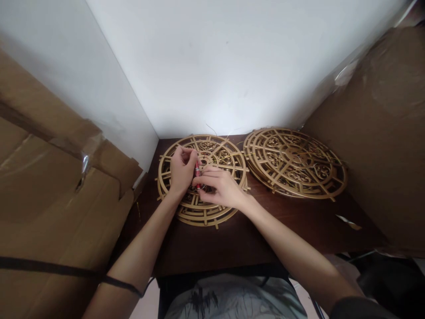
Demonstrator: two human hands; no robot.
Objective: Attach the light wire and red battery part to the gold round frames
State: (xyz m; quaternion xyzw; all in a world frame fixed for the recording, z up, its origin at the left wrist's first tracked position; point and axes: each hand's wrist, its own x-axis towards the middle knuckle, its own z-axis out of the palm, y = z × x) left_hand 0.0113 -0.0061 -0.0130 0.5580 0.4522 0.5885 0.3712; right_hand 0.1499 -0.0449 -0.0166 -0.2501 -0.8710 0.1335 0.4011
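While the gold stack [205, 218] is backed by a white wall [226, 66], a strip of dark tabletop [212, 248] is left before it, and a second stack [294, 153] is set to its right. Its flat rings are pierced with scrollwork. Over its centre, a slim red tool [198, 170] is pinched by the right hand [221, 186]; the left hand's [182, 170] fingers are curled beside it, their grip hidden.
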